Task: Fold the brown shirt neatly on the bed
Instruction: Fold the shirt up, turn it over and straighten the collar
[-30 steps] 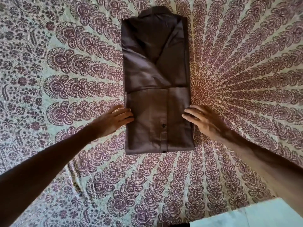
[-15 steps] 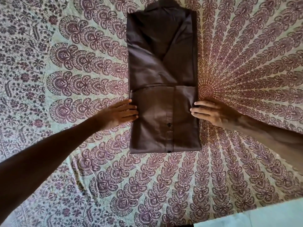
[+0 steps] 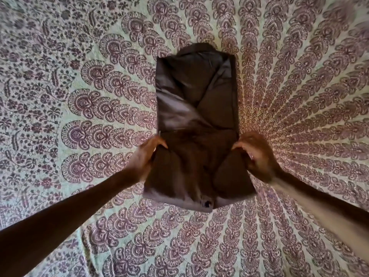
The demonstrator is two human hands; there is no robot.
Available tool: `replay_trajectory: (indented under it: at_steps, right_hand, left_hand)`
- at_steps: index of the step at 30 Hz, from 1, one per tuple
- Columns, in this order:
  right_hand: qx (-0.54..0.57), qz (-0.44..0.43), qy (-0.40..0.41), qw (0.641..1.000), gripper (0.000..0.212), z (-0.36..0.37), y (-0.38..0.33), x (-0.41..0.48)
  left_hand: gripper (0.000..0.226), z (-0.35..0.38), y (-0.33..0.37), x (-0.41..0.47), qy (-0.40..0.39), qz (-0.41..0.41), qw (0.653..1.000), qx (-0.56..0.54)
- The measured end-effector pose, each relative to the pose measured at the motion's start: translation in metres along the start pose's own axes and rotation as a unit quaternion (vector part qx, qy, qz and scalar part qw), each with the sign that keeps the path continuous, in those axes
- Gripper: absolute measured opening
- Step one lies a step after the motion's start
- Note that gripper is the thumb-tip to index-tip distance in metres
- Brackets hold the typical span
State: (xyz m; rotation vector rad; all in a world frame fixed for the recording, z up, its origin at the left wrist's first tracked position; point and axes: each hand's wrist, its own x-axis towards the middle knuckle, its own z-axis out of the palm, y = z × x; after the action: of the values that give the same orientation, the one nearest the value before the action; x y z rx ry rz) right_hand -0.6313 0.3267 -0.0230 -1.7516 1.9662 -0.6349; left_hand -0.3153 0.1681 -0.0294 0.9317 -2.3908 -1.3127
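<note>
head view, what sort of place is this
Most likely a bedroom, looking down on a bed. A mandala-print bedspread fills the whole view and creases softly. A half-folded brown shirt lies on it, with the left hand and right hand gripping its sides.

Only the person's two arms and hands show. The left forearm (image 3: 79, 206) comes in from the lower left of the frame and the right forearm (image 3: 319, 206) from the lower right. Both are bare from the frame's edge to the wrist. The left hand (image 3: 146, 158) is sharp and mostly in shade. The right hand (image 3: 258, 158) is blurred, and light falls along the top of its forearm.
</note>
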Motion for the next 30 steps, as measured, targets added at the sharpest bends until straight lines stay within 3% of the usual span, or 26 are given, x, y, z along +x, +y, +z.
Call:
replay_trajectory:
  at_steps: [4, 6, 10, 17, 20, 23, 27, 30]
  right_hand:
    - [0.17, 0.177, 0.145, 0.958, 0.007, -0.007, -0.002, 0.077]
    - [0.145, 0.231, 0.138, 0.952, 0.024, -0.003, 0.013, 0.12]
    - [0.07, 0.326, 0.103, 0.937, 0.051, 0.016, 0.045, 0.165]
    - [0.032, 0.338, 0.156, 0.927, 0.03, 0.028, 0.024, 0.154]
    - [-0.017, 0.339, 0.196, 0.92, 0.03, 0.036, 0.015, 0.139]
    - [-0.067, 0.35, 0.183, 0.916, 0.031, 0.043, 0.012, 0.132]
    - [-0.104, 0.347, 0.193, 0.912, 0.034, 0.046, 0.006, 0.136]
    - [-0.143, 0.35, 0.176, 0.909, 0.034, 0.048, 0.005, 0.138]
  left_hand:
    - [0.021, -0.018, 0.004, 0.079, 0.165, -0.143, 0.96, -0.174]
    - [0.014, -0.025, -0.006, 0.12, 0.183, -0.219, 0.947, -0.15]
    - [0.027, -0.015, -0.043, 0.16, 0.157, -0.359, 0.916, -0.083]
    - [0.032, 0.002, -0.026, 0.142, 0.222, -0.316, 0.922, -0.014]
    - [0.027, 0.01, -0.013, 0.129, 0.259, -0.276, 0.925, 0.03]
    - [0.03, 0.018, -0.018, 0.125, 0.248, -0.288, 0.921, 0.087]
    - [0.03, 0.02, -0.028, 0.126, 0.256, -0.267, 0.923, 0.108]
    - [0.029, 0.022, -0.028, 0.13, 0.251, -0.296, 0.915, 0.107]
